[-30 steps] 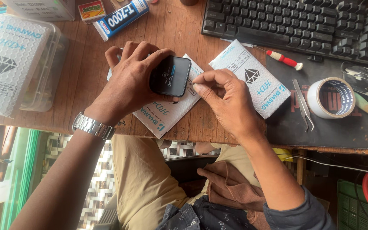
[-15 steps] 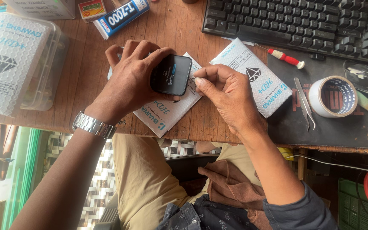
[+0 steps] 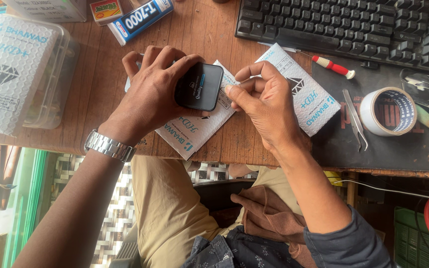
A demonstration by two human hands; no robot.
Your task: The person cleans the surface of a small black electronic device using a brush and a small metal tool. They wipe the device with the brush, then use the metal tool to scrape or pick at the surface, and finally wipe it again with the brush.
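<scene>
Far left, a clear plastic box point(image 3: 23, 74) is sitting on the bench point(image 3: 100, 84); its left side is running out of the picture. Along the top edge, a white carton point(image 3: 50, 7), a small packet point(image 3: 106, 10) and a blue-and-white box point(image 3: 140, 19) are all being cut off, so their full shapes are not showing.

The left hand point(image 3: 152, 92), with a metal watch point(image 3: 109, 146) on the wrist, is clamping down over a small dark phone point(image 3: 198, 87) and is covering the phone's left portion; how much lies under the palm cannot be made out. The phone is resting on a white padded envelope point(image 3: 194, 131), partly hidden by both hands. The right hand point(image 3: 264, 106) is pinching thumb and forefinger together at the phone's right edge; whatever it is pinching is too small to tell.

A second white envelope point(image 3: 306, 97) is lying partly under the right hand. Further right, a red-handled screwdriver point(image 3: 332, 67), tweezers point(image 3: 356, 119) and a tape roll point(image 3: 388, 111) are lying on a black mat point(image 3: 373, 154). A keyboard point(image 3: 353, 30) is being cropped at the top.

Compared with half a second earlier, both hands are keeping the same grip; the right fingertips are sitting a touch closer to the phone's corner.
</scene>
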